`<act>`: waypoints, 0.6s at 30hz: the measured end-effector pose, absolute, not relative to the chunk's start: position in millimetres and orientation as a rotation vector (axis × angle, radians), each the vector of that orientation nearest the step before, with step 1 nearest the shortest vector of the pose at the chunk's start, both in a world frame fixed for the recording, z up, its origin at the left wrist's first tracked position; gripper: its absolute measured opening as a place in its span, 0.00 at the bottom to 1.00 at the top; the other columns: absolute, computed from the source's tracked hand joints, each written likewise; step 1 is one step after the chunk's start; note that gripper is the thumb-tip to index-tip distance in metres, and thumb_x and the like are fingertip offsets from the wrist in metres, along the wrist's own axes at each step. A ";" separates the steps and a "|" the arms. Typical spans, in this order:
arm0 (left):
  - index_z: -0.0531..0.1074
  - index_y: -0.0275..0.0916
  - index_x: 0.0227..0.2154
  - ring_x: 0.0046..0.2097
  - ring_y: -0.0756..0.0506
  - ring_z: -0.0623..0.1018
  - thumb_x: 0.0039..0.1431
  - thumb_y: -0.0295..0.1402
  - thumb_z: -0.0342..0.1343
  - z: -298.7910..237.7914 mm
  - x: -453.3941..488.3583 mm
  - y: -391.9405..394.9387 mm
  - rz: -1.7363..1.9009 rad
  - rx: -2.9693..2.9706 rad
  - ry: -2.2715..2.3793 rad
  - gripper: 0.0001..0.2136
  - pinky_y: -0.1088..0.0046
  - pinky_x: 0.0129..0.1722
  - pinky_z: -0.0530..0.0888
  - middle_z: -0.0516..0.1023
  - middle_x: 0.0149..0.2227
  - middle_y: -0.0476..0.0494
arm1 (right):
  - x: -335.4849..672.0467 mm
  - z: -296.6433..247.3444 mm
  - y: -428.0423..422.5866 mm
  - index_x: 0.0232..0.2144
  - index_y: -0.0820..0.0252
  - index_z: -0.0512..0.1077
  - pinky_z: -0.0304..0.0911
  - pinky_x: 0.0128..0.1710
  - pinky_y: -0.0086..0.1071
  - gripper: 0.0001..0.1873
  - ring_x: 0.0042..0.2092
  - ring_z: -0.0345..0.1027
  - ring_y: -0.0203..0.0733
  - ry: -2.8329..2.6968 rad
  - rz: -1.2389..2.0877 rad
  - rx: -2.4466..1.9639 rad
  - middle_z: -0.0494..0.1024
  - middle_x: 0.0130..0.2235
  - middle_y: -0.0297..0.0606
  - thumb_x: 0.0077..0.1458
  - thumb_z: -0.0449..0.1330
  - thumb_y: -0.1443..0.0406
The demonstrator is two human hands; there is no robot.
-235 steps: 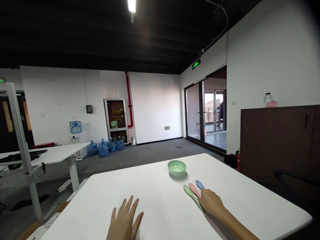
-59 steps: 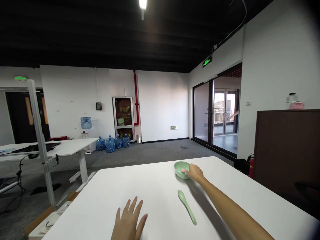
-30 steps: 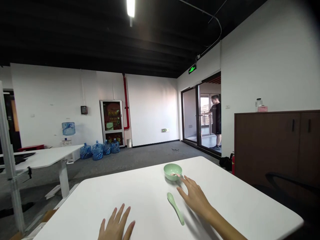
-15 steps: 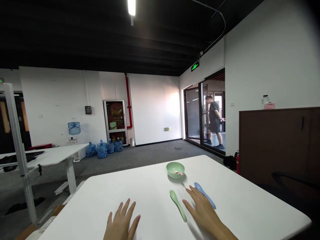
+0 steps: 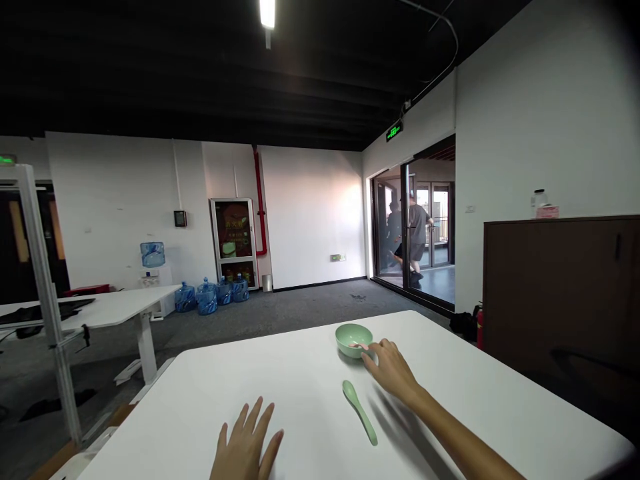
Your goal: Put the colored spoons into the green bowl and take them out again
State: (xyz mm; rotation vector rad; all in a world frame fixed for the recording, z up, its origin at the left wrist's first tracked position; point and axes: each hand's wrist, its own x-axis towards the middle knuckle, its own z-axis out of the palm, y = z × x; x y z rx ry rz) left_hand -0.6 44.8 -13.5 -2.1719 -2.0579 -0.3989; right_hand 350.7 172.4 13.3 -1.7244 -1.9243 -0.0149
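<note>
A light green bowl (image 5: 347,342) stands near the far edge of the white table, with a pink spoon (image 5: 359,345) inside it. At the bowl's right rim, my right hand (image 5: 393,368) has thumb and fingertips closed on the end of the pink spoon. A green spoon (image 5: 360,413) lies on the table between my hands, nearer to me than the bowl. To its left, my left hand (image 5: 245,443) is spread open with nothing in it. The blue spoon seen earlier is out of sight where my right hand and forearm now reach.
The white table (image 5: 280,380) has rounded corners. A brown cabinet (image 5: 555,287) stands on the right. Blue water bottles (image 5: 207,297) line the back wall. Beyond the glass door a person (image 5: 417,230) is walking. Another white table (image 5: 115,303) stands at left.
My right hand has moved forward from above the spoons to the bowl and closed on the pink spoon. My left hand stays put. The person beyond the door has moved left.
</note>
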 end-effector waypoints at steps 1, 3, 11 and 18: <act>0.66 0.48 0.67 0.72 0.32 0.63 0.70 0.43 0.42 -14.4 -1.4 45.3 -0.405 -2.176 -2.054 0.26 0.40 0.68 0.65 0.65 0.72 0.43 | 347.4 20.1 184.3 0.48 0.61 0.80 0.64 0.53 0.38 0.24 0.55 0.71 0.54 -1.926 -0.034 -1.767 0.79 0.50 0.52 0.69 0.50 0.54; 0.66 0.48 0.67 0.72 0.32 0.64 0.70 0.44 0.42 -16.8 -3.7 46.8 -0.426 -2.181 -2.042 0.26 0.40 0.67 0.65 0.65 0.72 0.43 | 340.2 31.0 208.3 0.46 0.64 0.80 0.63 0.55 0.38 0.23 0.58 0.69 0.55 -1.932 -0.021 -1.861 0.78 0.53 0.54 0.68 0.51 0.55; 0.66 0.50 0.67 0.73 0.33 0.63 0.70 0.42 0.43 -28.6 -16.2 51.9 -0.451 -2.179 -2.048 0.25 0.39 0.68 0.65 0.66 0.71 0.43 | 325.4 31.5 274.6 0.48 0.68 0.79 0.66 0.48 0.39 0.20 0.57 0.74 0.58 -1.832 0.175 -2.115 0.81 0.53 0.60 0.59 0.64 0.59; 0.66 0.52 0.67 0.72 0.33 0.64 0.69 0.43 0.43 -34.3 -23.8 55.0 -0.458 -2.160 -2.060 0.25 0.40 0.68 0.65 0.66 0.71 0.44 | 324.7 21.3 288.9 0.51 0.67 0.78 0.68 0.44 0.40 0.26 0.53 0.78 0.60 -1.808 0.243 -2.133 0.81 0.52 0.61 0.52 0.70 0.58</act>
